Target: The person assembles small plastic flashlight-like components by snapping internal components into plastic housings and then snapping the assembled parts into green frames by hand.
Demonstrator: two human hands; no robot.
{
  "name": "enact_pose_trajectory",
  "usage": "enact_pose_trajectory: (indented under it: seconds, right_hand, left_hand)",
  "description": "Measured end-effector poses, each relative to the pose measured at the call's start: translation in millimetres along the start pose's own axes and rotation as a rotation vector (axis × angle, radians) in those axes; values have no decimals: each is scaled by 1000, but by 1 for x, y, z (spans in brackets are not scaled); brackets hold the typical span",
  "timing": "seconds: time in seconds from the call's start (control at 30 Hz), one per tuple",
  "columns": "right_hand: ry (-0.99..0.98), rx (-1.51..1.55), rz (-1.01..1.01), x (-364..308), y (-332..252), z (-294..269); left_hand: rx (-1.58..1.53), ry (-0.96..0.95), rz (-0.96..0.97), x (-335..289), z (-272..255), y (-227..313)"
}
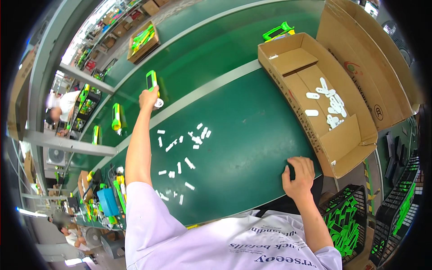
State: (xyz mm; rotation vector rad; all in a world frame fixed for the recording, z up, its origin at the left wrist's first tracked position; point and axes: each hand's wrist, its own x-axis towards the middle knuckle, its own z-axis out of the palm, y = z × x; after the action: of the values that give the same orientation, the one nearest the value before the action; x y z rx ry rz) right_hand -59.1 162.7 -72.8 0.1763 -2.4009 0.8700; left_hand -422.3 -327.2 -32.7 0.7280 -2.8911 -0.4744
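My left hand [147, 98] reaches far forward over the work surface's far strip, its fingers wrapped round a green handheld device [151, 79] with a dark panel. A white round part [159, 103] shows at the near end of that device. Close to the table's near right edge lies my right hand [299, 176], palm down, thumb apart from the fingers and nothing in it. Between the two hands, many small white plastic pieces [197, 139] are scattered on the green tabletop [252, 135].
An open cardboard box [288, 67] on the right holds white oblong pieces [335, 105]. Behind my left hand stand more green-yellow devices [116, 117]. A black crate [362, 193] of green parts sits at lower right. Tools and a blue box [108, 201] crowd the left.
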Motion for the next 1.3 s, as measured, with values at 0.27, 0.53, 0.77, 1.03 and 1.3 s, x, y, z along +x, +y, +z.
enact_pose_trajectory:
  seconds: [0.27, 0.53, 0.77, 1.03, 1.3]
  right_hand:
    - [1, -28, 37, 3, 4, 1]
    - [12, -10, 81, -2, 9, -6]
    - [32, -47, 96, -8, 11, -3]
    - [18, -65, 102, 1, 12, -4]
    - [32, -51, 103, 0, 14, -1]
  left_hand:
    - [316, 219, 765, 7, 9, 146]
    - [-326, -189, 1207, -67, 145, 416]
    - [-147, -191, 1068, -70, 182, 473]
    - [-163, -479, 1223, -73, 162, 478]
    - [153, -364, 1072, -96, 163, 468]
